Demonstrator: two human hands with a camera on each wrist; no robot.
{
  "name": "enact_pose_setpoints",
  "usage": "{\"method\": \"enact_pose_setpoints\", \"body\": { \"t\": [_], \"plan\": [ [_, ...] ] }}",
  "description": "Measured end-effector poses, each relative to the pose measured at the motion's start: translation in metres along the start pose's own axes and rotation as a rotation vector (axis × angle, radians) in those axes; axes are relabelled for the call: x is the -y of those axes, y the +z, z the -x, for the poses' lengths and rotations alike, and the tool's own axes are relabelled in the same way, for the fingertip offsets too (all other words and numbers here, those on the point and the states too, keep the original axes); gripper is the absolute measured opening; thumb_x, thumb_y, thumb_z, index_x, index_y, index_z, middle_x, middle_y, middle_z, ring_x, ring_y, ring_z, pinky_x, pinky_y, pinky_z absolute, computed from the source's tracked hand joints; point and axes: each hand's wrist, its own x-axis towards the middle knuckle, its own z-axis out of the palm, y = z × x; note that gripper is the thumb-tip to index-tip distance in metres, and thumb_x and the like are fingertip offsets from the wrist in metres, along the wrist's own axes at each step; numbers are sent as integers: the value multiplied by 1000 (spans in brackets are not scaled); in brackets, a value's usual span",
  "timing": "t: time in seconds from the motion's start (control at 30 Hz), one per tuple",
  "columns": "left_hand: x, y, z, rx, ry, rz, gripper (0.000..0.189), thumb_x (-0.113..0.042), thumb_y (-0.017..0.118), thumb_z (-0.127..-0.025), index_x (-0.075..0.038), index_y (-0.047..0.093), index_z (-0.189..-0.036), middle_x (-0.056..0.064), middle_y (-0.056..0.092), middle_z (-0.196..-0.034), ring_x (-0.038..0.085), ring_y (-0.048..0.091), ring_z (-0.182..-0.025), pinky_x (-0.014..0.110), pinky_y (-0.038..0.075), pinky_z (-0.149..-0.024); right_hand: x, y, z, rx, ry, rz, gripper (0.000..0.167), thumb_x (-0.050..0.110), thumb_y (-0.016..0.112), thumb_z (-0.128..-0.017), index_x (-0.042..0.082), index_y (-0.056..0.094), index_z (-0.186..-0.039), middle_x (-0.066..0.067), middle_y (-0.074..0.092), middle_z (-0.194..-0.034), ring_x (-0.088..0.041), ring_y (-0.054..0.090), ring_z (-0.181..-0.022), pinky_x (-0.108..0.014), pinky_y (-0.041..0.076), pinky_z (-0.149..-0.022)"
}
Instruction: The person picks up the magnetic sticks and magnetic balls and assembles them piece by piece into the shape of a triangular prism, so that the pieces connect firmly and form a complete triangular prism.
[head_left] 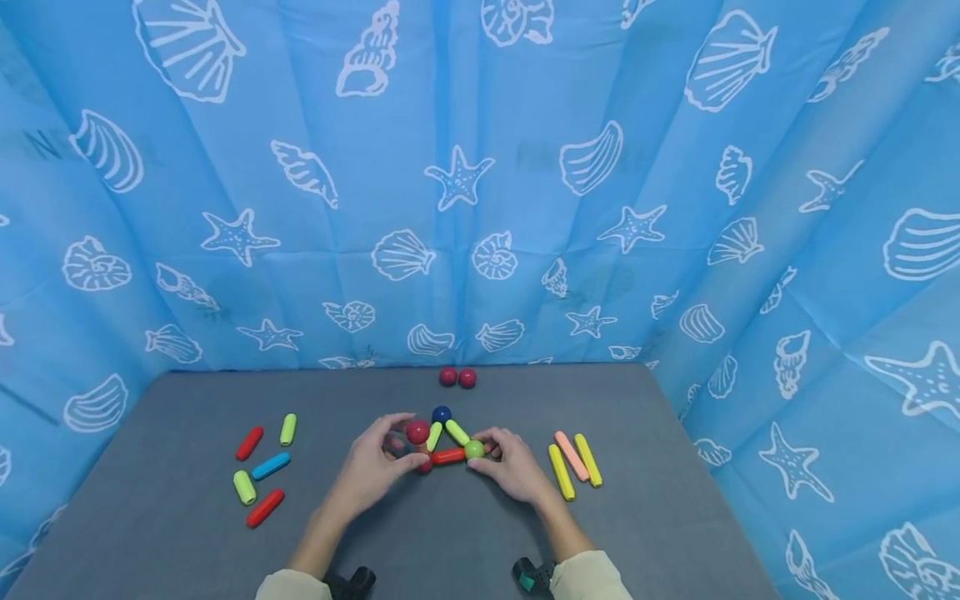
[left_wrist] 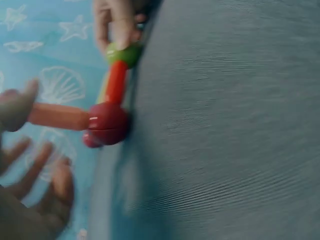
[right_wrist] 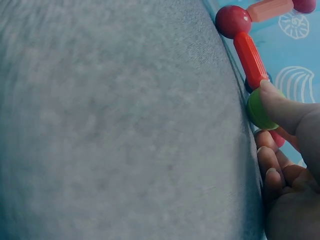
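A triangle of balls and sticks lies on the table. Its corners are a blue ball [head_left: 442, 414], a lower red ball [left_wrist: 108, 123] and a green ball [head_left: 474, 449]. A red stick [head_left: 449, 456] joins red to green; yellow-green sticks [head_left: 457, 432] run toward the blue one. From the lower red ball rises a pink-orange stick [left_wrist: 59, 116], topped by an upper red ball [head_left: 417, 431]. My left hand [head_left: 377, 458] has its fingers spread around this upright, a fingertip overlapping the upper ball in the left wrist view. With thumb and fingers my right hand [head_left: 513, 465] pinches the green ball.
Short red, yellow-green and blue sticks [head_left: 271, 466] lie to the left. On the right are two yellow sticks [head_left: 561, 472] and a pink stick [head_left: 572, 456]. Two red balls [head_left: 447, 377] sit at the back edge, before a blue shell-print curtain [head_left: 457, 217].
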Motion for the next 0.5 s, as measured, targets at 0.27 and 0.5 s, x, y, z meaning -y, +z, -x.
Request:
{"method": "enact_pose_setpoints", "body": {
  "t": [0.27,0.5],
  "plan": [
    [16,23,-1,8,-93,-198,42,-33,87,-81,-14,71,-113,-1,60,-91,13,50,-77,26,39,-63,3,-2,0,54,37,-11,34,44,81,-85,21,71,-108,3,67,-103,-14,52,-93,-27,42,-77],
    [15,27,-13,-12,-28,-220,34,-23,82,-87,-11,72,-118,0,66,-104,15,55,-85,32,47,-72,4,-6,-7,-11,57,-77,39,40,65,-100,14,63,-129,-5,62,-114,-13,56,-91,-26,47,-77]
  ]
}}
